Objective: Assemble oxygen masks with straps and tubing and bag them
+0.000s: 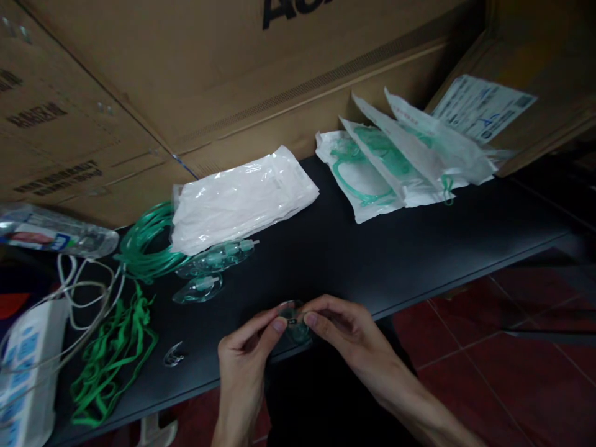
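Head view: left hand (244, 354) and right hand (347, 326) brought together above the near edge of the black table (372, 261), fingertips pinched shut from both sides on a small clear plastic piece (294, 318). Piece caught between left thumb and forefinger and right thumb and forefinger, mostly hidden by them. Further left on the table, clear masks (212, 267), coiled green tubing (144, 245), green straps (114, 354). Behind, a white pouch (242, 198) and packed bags (400, 161) against cardboard boxes (186, 74).

Fingers hide most of the clear piece (294, 323).
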The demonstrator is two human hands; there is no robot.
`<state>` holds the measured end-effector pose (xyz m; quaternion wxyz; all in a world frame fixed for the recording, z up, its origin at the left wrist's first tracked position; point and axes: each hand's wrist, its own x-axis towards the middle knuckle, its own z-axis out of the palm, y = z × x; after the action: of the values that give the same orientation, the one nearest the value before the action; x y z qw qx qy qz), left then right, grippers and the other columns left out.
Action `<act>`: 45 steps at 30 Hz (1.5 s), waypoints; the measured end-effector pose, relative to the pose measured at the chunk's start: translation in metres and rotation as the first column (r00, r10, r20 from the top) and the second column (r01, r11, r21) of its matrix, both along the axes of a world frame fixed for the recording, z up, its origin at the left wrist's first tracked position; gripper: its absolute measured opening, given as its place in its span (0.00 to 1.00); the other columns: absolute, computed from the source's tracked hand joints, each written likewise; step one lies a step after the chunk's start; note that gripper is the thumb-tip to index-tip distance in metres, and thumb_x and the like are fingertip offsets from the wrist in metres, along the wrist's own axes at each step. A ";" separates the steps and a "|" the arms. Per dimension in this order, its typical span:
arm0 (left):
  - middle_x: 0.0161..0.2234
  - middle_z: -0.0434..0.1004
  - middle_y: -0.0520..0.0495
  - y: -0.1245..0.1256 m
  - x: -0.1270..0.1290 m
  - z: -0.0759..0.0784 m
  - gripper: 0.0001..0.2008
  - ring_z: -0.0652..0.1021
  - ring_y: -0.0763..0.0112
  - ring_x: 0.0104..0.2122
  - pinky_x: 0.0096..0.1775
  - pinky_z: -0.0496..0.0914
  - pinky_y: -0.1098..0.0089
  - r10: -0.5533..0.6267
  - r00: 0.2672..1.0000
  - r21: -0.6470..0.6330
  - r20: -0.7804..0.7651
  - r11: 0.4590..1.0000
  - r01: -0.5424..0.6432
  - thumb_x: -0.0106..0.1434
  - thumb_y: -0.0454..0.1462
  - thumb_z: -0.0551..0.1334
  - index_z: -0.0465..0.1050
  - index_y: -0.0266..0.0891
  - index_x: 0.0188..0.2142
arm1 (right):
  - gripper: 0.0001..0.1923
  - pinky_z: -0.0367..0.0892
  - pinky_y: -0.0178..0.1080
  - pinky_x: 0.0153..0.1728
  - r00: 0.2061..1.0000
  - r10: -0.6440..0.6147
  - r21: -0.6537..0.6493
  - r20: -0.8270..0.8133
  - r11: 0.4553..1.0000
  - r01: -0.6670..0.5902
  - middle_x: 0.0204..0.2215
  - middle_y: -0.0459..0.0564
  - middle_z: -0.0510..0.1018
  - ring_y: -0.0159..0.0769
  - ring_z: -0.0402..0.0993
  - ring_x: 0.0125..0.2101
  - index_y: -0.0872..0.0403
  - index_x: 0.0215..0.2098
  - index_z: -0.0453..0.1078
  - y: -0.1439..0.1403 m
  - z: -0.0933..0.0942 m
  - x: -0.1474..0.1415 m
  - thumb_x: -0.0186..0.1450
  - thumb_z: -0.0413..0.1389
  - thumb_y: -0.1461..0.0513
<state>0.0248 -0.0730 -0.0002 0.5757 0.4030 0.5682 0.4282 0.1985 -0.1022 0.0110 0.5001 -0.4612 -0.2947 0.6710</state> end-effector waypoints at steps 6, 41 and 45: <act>0.42 0.88 0.45 -0.006 0.000 0.009 0.11 0.86 0.57 0.43 0.47 0.81 0.66 -0.075 0.984 0.062 -0.160 0.994 0.086 0.58 0.40 0.73 0.87 0.44 0.42 | 0.09 0.63 0.41 0.40 0.980 0.051 0.068 0.190 0.996 -0.065 0.36 0.47 0.84 0.40 0.73 0.38 0.46 0.40 0.84 0.003 -0.005 -0.001 0.64 0.68 0.53; 0.26 0.64 0.55 0.016 0.012 -0.006 0.26 0.64 0.71 0.29 0.33 0.62 0.73 0.010 0.986 0.041 0.165 0.999 -0.017 0.57 0.60 0.70 0.73 0.39 0.28 | 0.30 0.74 0.50 0.50 0.985 -0.053 -0.091 -0.164 0.995 0.038 0.40 0.59 0.87 0.49 0.85 0.42 0.58 0.48 0.80 0.015 -0.011 0.006 0.61 0.67 0.43; 0.29 0.68 0.52 0.004 0.022 -0.006 0.25 0.70 0.68 0.33 0.37 0.67 0.72 0.138 0.983 0.111 0.120 0.982 -0.152 0.60 0.60 0.68 0.73 0.40 0.29 | 0.28 0.75 0.50 0.51 0.979 -0.103 -0.109 -0.177 0.990 0.085 0.41 0.57 0.88 0.48 0.86 0.40 0.55 0.49 0.80 0.010 -0.010 -0.006 0.56 0.73 0.48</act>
<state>0.0464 -0.0686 -0.0067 0.5486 0.3696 0.5365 0.5241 0.1927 -0.0926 0.0009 0.5322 -0.4361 -0.1915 0.7000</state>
